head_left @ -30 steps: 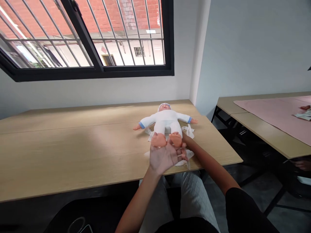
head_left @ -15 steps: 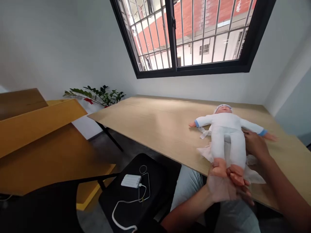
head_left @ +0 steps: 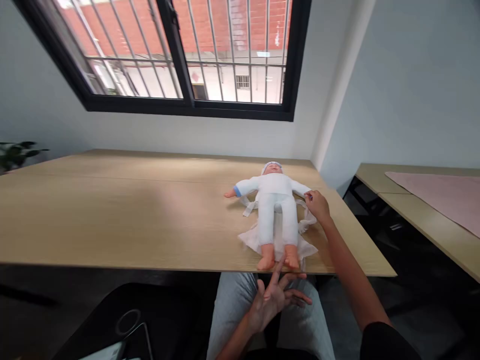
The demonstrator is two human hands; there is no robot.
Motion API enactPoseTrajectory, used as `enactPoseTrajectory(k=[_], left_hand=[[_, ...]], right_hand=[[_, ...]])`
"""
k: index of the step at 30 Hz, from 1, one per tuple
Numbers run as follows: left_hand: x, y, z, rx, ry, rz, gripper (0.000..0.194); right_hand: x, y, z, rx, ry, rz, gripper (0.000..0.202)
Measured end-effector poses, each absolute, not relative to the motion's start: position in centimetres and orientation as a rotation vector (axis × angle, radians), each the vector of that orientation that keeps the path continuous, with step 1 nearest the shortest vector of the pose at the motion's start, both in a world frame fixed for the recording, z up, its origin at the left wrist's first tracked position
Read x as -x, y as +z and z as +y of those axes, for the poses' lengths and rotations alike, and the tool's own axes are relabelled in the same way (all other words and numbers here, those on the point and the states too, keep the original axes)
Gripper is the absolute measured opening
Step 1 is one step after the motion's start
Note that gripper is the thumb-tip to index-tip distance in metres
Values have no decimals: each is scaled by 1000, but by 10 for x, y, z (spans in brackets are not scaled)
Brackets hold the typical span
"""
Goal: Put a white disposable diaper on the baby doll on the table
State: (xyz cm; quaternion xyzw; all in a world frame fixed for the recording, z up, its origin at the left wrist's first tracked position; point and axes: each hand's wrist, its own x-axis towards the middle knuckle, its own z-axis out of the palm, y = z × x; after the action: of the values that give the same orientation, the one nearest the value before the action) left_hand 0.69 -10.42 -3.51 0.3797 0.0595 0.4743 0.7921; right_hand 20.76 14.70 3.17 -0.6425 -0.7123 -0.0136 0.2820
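Observation:
A baby doll (head_left: 276, 185) in a white suit and cap lies on its back, its bare feet at the table's near edge. Beneath its legs is a thin white cloth (head_left: 250, 238), with white straps (head_left: 249, 206) loose at its sides. My right hand (head_left: 318, 205) is closed at the cuff of the doll's arm on the right side, covering the doll's hand there. Palm up, my left hand (head_left: 273, 299) has its fingers spread and holds nothing. It is just below the doll's feet, over my lap.
The wooden table (head_left: 150, 220) extends left under a barred window (head_left: 187, 55). On the right, a second table (head_left: 412, 205) bears a pink mat (head_left: 442, 192). A black chair (head_left: 161, 310) with a white device (head_left: 105, 352) and cable stands at lower left. A plant (head_left: 17, 155) shows at far left.
The view has swung right, bringing the second table into sight. My left hand has come away from the doll's feet and opened. My right hand has moved from the doll's side to its cuff.

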Motion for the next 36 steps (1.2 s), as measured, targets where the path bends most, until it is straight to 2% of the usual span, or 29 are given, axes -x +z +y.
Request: enactPoseTrajectory(k=[2,5,7,10,13,17,20,24,31,36], left_hand=[[-2,-23,-110,-981,1029,398,81],[5,5,-117,-1050,1217,926,42],[9,28,-111,-1128,1377,1131,31],[11,63,-80,-1460,1538,1283,35],[6,94,-29,-1966,1483,1406,28],[-18,114,42,-2598,978,1609,28],[-36,105,85,-2802,643,1748,37],[-42,79,120,-2847,433,1740,41],[-36,61,121,-2940,533,1515,37],[-36,59,121,-2947,593,1477,35]], right_hand=[[-220,31,145,1775,46,-1909,26],[-239,26,143,1802,179,-1893,21],[-247,21,145,1758,281,-1890,22],[-249,14,147,1662,368,-1900,29],[-240,13,147,1593,370,-1900,33],[-220,15,144,1402,425,-1986,25],[-210,11,145,1296,348,-2153,25],[-205,0,148,1402,221,-2270,36],[-195,-7,164,1609,125,-2324,55],[-190,-9,177,1583,145,-2361,62]])
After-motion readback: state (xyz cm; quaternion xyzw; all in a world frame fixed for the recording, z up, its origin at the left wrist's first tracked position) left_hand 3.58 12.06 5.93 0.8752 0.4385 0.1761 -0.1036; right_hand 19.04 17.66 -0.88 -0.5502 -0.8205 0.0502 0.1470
